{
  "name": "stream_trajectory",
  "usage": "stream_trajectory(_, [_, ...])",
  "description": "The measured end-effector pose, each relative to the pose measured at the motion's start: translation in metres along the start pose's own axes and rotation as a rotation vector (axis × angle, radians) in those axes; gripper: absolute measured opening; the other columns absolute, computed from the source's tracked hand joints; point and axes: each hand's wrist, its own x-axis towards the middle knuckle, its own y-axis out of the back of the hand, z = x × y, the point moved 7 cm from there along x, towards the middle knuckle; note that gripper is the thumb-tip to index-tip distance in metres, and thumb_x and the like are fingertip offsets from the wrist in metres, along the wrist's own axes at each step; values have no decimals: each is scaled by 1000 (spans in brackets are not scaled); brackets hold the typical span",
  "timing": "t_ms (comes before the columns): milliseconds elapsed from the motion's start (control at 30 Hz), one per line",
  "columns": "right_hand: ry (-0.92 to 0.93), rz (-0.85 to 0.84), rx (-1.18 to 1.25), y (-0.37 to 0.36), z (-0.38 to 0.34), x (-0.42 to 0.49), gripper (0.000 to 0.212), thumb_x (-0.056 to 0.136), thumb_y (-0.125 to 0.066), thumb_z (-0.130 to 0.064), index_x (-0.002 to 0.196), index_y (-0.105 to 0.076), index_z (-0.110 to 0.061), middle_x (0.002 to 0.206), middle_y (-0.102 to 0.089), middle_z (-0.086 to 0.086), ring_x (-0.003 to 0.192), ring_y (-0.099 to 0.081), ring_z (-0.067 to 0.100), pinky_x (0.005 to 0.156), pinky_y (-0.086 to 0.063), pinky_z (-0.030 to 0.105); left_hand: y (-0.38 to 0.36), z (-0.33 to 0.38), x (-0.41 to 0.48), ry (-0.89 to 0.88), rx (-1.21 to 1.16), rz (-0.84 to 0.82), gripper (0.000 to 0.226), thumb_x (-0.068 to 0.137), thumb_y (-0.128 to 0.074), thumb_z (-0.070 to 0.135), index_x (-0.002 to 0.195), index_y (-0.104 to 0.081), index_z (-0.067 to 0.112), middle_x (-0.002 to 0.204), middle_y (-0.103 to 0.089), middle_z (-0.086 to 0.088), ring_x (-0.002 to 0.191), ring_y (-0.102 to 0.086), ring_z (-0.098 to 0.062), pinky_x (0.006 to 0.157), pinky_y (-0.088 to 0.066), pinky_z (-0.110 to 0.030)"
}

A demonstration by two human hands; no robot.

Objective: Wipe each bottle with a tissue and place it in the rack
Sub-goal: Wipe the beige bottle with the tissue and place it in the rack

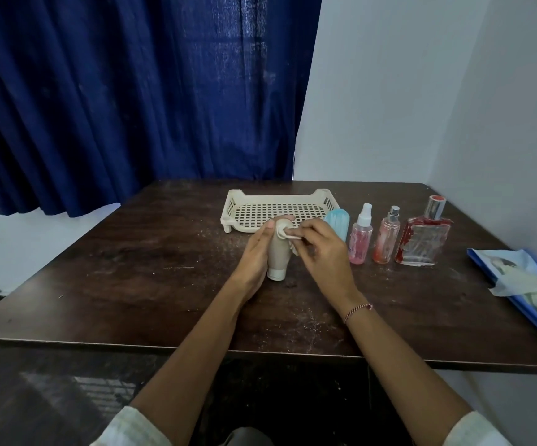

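Observation:
My left hand [255,252] grips a beige tube bottle [278,255] that stands cap-down on the dark table. My right hand [320,249] pinches a white tissue [288,238] against the tube's upper end. Just behind my hands sits the cream plastic rack [238,204], with nothing in it. To the right stand a pale blue bottle [337,222], partly hidden by my right hand, a pink spray bottle [361,236], a slimmer pink spray bottle [386,238] and a square red perfume bottle [423,238].
A blue tissue packet [524,284] with loose tissues lies at the table's right edge. A white wall borders the table on the right, and a dark blue curtain [132,91] hangs behind. The table's front edge [100,344] runs below my forearms.

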Motion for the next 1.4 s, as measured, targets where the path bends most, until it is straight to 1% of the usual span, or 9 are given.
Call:
stream_trajectory(267, [136,-395,20,-27,-10,-10,12,80,-69,-8,92,-71,-6,86,-59,5,81,-55,13,72,-47,22,9,-3,4,69,-101,86,39,103,-26,30,114,-60,13,102,-66,-10,93,-64,-17,80,-56,-29])
stream_trajectory(367, [148,-333,-23,-24,-10,-7,14,79,-69,-4,92,-70,-4,88,-60,6,84,-56,15,76,-48,24,8,-2,5,74,-109,83,40,104,-25,30,112,-60,14,102,-65,-9,92,-63,-17,81,-55,-30])
stream_trajectory(533, [-9,-32,21,0,3,1,16,81,-67,-3,97,-69,-2,91,-59,5,82,-55,11,72,-52,22,3,-5,4,74,-66,30,42,104,-24,32,119,-57,10,108,-63,-9,101,-59,-19,94,-46,-40])
stream_trajectory(800, [44,-404,168,-28,-3,-11,14,78,-72,-7,93,-71,-6,92,-54,-10,75,-55,3,69,-49,15,10,-2,3,24,-14,74,42,101,-24,39,113,-57,17,90,-65,-6,81,-63,-15,72,-56,-27])
stream_trajectory(900, [80,-464,178,-32,-8,-14,16,77,-72,-4,93,-71,-6,91,-53,-11,76,-52,0,70,-48,13,12,-2,4,39,-58,67,39,101,-27,38,111,-57,17,86,-67,-8,76,-65,-15,68,-57,-28])
stream_trajectory(1033, [71,-318,124,-20,-3,-8,17,81,-69,-9,97,-71,-6,91,-60,1,81,-58,11,72,-52,26,11,-6,6,94,-108,76,39,101,-29,38,107,-60,15,91,-68,-6,83,-65,-16,74,-56,-31])
stream_trajectory(1233, [-38,57,103,8,6,1,17,82,-65,-1,99,-68,-1,92,-59,4,85,-56,10,74,-53,24,1,-3,2,109,-106,20,44,93,-38,44,114,-60,11,117,-64,-9,112,-60,-22,100,-46,-36])
stream_trajectory(1300, [-55,42,155,6,9,1,17,80,-66,2,96,-69,-2,92,-60,4,85,-57,9,73,-54,22,3,-3,2,108,-107,29,42,95,-37,42,113,-60,11,115,-65,-9,108,-61,-22,99,-47,-38])
stream_trajectory(1400, [-51,-142,241,-8,10,-3,15,76,-72,-1,92,-70,-4,91,-61,3,84,-58,6,72,-53,20,7,-3,2,100,-135,50,39,102,-27,35,104,-59,13,100,-68,-7,90,-64,-19,80,-54,-36])
